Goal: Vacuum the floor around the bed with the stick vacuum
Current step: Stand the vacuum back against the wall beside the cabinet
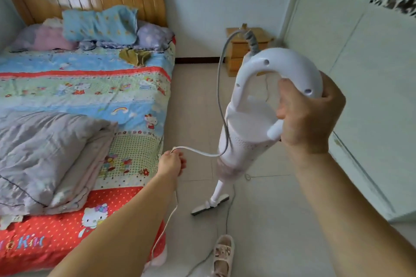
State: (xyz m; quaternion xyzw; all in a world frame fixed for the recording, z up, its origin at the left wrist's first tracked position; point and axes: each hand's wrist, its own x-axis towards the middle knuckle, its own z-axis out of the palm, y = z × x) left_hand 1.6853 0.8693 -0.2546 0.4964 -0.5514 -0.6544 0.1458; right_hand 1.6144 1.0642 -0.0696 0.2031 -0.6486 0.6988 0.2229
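The white stick vacuum (pixel 245 132) stands tilted on the tiled floor (pixel 281 220) just beside the bed (pixel 90 96), its floor head (pixel 209 206) down at 6 o'clock. The right hand (pixel 308 110) curls around its loop handle. At 9 o'clock, the left hand (pixel 172 163) pinches the power cord (pixel 200 152). A wooden nightstand (pixel 238 51) sits at 12 o'clock.

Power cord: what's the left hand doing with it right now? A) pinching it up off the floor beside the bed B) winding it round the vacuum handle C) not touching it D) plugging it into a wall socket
A: the left hand pinches the power cord in mid-air beside the bed, while the right hand grips the stick vacuum handle.
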